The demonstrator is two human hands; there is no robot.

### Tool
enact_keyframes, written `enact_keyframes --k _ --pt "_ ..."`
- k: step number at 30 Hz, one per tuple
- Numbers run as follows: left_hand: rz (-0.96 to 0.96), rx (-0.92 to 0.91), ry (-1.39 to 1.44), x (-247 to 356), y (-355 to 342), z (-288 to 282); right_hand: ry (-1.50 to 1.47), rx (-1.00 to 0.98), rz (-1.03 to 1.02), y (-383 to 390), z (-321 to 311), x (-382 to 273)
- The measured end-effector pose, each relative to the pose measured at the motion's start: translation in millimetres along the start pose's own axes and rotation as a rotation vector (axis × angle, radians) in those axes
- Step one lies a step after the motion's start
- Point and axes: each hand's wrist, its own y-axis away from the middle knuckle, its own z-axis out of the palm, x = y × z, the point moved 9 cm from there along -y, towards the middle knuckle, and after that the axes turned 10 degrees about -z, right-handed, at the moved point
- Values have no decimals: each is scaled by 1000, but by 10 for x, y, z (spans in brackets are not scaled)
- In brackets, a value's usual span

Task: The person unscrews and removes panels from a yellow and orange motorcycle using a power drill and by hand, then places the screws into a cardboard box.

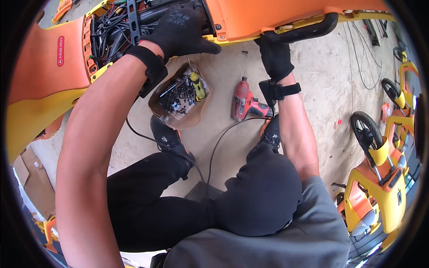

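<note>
My left hand (181, 33), in a black glove, lies over the open compartment (117, 36) of an orange and yellow vehicle body (254, 20). Its thumb sticks out to the right, apart from the other fingers, whose tips are partly hidden among dark parts. Cables (105, 33) and a black perforated metal strip (133, 20) show beside it. My right hand (275, 58), also gloved, is closed around the left end of a curved black handle (308, 30) at the body's lower edge; its fingertips are hidden.
Below the body, an open cardboard box (187, 119) holds small black parts and a yellow-handled screwdriver (197, 86). A red power drill (243, 100) lies beside it, near my feet. A black cable (219, 138) runs between my legs. Yellow vehicles (380, 178) stand at right.
</note>
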Motion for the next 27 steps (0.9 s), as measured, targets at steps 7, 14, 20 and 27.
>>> enact_keyframes --k 7,14,20,27 --pt "-88 -126 73 -21 22 59 -290 -45 166 30 84 129" --pt "96 -22 206 129 5 -191 -259 15 131 66 104 149" --pt "10 43 170 97 70 -192 -32 5 2 54 135 11" --pt "93 173 120 147 92 -200 -35 84 -95 49 119 86"
